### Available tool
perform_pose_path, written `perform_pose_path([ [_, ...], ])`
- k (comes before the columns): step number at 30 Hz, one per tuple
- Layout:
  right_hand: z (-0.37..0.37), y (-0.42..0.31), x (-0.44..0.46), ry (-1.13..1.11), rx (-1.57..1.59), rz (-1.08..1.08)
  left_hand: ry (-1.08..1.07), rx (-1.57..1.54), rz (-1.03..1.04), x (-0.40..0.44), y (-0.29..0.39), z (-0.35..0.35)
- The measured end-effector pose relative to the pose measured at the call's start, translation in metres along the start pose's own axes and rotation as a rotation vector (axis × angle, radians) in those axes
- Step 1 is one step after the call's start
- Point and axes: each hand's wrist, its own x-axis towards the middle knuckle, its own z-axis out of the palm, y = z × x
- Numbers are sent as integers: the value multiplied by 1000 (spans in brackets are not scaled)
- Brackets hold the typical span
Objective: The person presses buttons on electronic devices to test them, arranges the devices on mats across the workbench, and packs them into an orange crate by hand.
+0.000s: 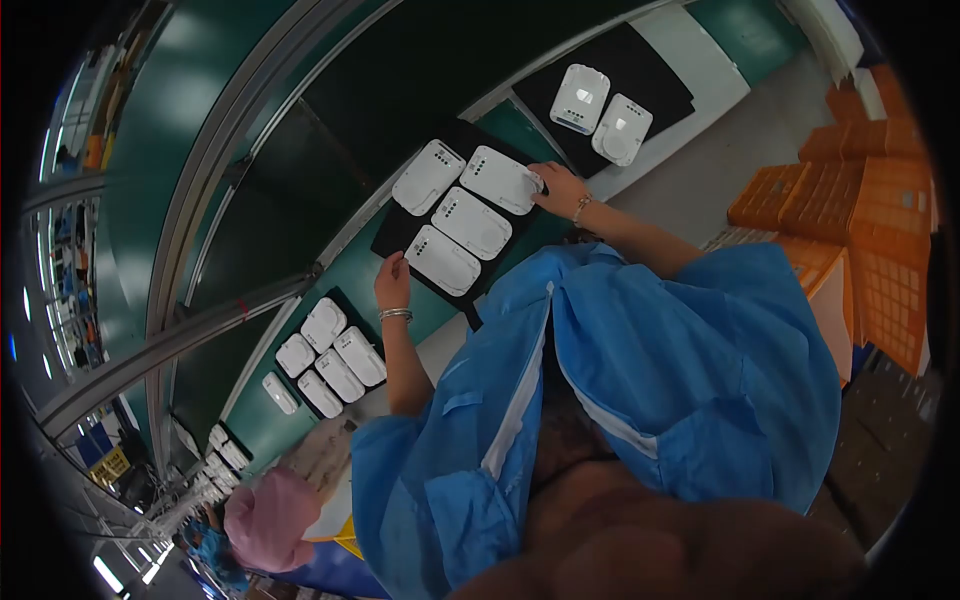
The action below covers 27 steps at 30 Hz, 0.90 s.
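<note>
Several white plastic casings lie face up on a black mat (385, 236) in front of me, each with a row of small dark dots. My right hand (562, 190) has its thumb and fingers closed on the right end of the upper right casing (500, 181). At the mat's left edge is my left hand (392, 285), its fingers extended and slightly apart. Those fingertips are close to the lower left casing (443, 261); whether they touch it is unclear. Between them lie a middle casing (472, 223) and an upper left casing (428, 177).
Two more casings (580, 98) rest on another black mat (655, 75) at upper right. A further group of casings (340, 375) sits down the green bench to the left. Orange crates (885, 210) are stacked at right. A metal frame (170, 260) rises beyond the bench. A person in a pink cap (268, 520) is at lower left.
</note>
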Motion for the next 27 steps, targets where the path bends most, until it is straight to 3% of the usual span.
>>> perform_pose_path([
  [3, 4, 9, 32, 5, 17, -112, 136, -27, -140, -21, -30, 23],
  [5, 4, 17, 53, -6, 39, -69, 268, -104, -416, -41, -41, 37],
  [6, 9, 24, 63, -33, 49, -92, 294, -97, -442, -49, -40, 43],
  [8, 16, 38, 82, -146, 85, -40, 409, 219, -241, -53, -29, 59],
  [11, 11, 35, 86, -260, 64, -78, 424, 314, -64, -19, 47, 58],
  [15, 4, 17, 74, -231, -13, -81, 241, 484, 168, 69, 78, 69],
  [18, 4, 4, 57, -152, -8, -260, 107, 522, 155, 117, 101, 75],
  [21, 14, -16, 38, -139, -80, -310, -300, 747, 190, 149, 111, 76],
  [27, 29, -36, 36, -62, -173, -164, -484, 833, 158, 164, 131, 66],
])
